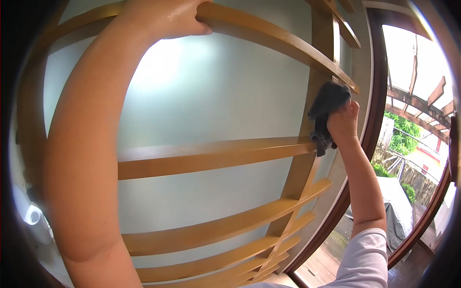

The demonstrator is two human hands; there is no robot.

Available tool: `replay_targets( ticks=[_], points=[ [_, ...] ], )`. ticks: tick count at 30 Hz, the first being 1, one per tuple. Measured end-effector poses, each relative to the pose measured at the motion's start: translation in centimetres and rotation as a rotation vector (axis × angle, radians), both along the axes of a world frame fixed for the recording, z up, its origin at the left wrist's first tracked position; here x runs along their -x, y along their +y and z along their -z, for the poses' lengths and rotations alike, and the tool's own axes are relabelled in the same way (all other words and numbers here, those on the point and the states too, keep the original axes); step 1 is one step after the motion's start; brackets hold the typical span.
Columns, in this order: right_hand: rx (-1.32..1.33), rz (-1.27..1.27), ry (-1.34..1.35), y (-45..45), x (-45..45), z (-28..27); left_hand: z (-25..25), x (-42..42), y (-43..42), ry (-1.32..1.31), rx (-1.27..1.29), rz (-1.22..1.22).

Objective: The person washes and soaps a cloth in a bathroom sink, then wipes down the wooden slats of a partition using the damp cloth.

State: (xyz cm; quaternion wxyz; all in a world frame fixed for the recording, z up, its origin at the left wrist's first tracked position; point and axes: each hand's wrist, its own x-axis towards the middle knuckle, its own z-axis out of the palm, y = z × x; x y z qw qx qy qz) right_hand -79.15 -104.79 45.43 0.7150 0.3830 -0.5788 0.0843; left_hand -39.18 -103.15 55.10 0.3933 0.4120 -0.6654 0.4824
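Dark cloth (pixel 329 100), prob. soft & light, best held bunched, is by the upright (pixel 321 41) nr middle slat (pixel 216 158), R hand (pixel 343 126) fingers closed on it, w/ L hand (pixel 180 19) at upper slat (pixel 269 36), can't tell if fingers grip.

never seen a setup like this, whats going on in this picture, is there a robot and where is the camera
No robot here, just a person's two bare hands. There is one picture, taken by a camera worn on the head, so you look out past the person's own arms. In front is a pale panel with brown slats across it. The left hand grips the upper slat, its thumb below; the picture's top edge cuts off part of it. The right hand holds a dark cloth by an upright; whether they touch is unclear. Outside, at right, are green plants.
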Motion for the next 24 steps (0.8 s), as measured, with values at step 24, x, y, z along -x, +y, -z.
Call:
replay_targets(
  ticks=[24],
  points=[
    [-0.362,0.035,0.042,-2.0,-3.0,-1.4,0.1,-0.5,-1.1,-0.066,0.105,0.080]
  ],
)
